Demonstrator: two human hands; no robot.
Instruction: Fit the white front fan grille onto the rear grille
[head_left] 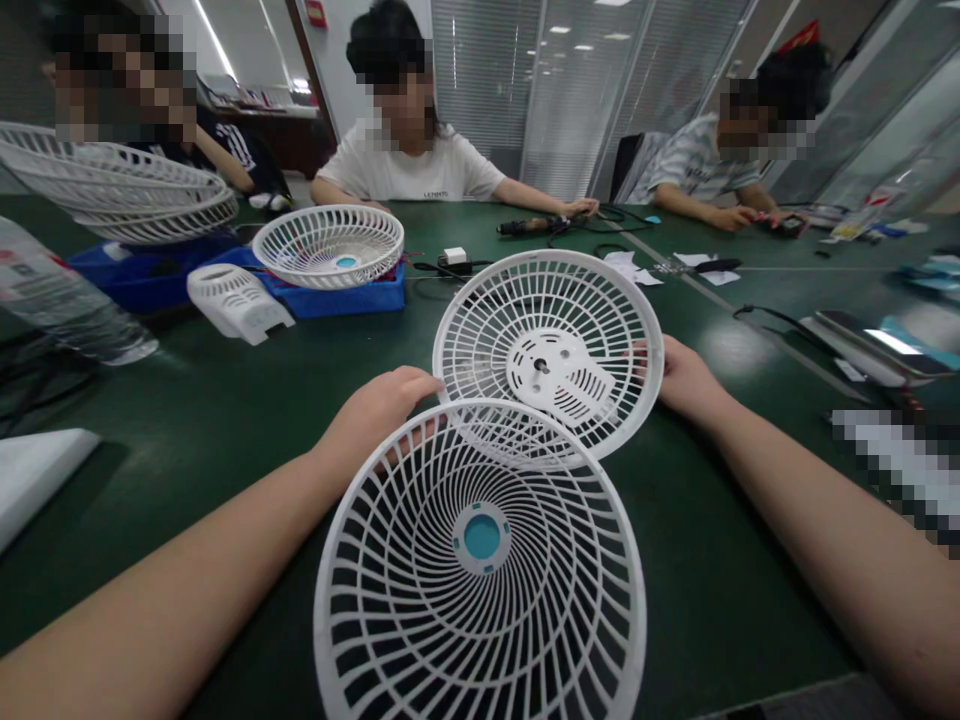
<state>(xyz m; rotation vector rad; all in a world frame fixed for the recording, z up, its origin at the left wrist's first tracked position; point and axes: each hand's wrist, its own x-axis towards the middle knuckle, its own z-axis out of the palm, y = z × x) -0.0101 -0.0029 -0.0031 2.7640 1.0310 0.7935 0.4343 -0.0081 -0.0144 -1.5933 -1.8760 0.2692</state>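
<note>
One steadying grip, probably: right hand point(684, 374) grasps the round white plastic motor-housing grille point(556, 378)'s rim. Left hand point(384, 408), partly behind the round white blue-centred plastic grille point(481, 537)? Can't tell.

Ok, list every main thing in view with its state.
Front grille: overlaps the rear grille in view, blue disc at centre.
Rear grille: tilted, motor housing at centre, shaft showing.
Left hand: at the overlapping rims, grip unclear.
Right hand: gripping the rear grille's rim.
Far grille: resting on a blue bin.
Grille stack: nested.
White cover: loose on the table.
Water bottle: cap out of frame.
</note>
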